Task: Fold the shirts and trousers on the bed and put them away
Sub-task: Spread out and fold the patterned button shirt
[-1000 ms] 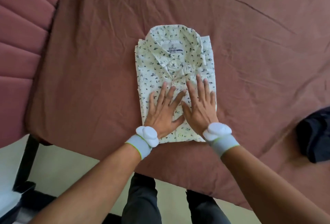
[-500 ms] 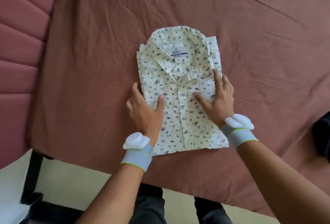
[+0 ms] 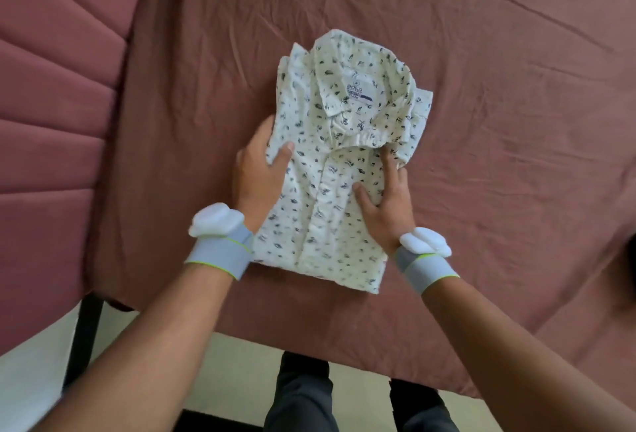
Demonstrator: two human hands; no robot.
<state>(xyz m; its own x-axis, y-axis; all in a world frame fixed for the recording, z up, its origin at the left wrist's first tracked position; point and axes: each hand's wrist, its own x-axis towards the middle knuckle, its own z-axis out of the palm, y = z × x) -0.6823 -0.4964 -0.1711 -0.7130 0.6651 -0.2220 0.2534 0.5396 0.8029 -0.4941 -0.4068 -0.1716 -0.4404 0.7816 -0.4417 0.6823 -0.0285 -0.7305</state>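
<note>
Soft, floppy white leaf-print folded cotton shirt (image 3: 344, 170): left hand (image 3: 256, 177) and right hand (image 3: 387, 197) pinch its side edges, so I'd support it underneath.

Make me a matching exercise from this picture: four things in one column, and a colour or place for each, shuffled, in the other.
1. folded shirt
2. bed sheet
3. left hand
4. right hand

A. plain reddish brown
B. grips the shirt's left edge
C. white with small dark leaves
D. grips the shirt's right edge

Pairs: 1-C, 2-A, 3-B, 4-D
</note>
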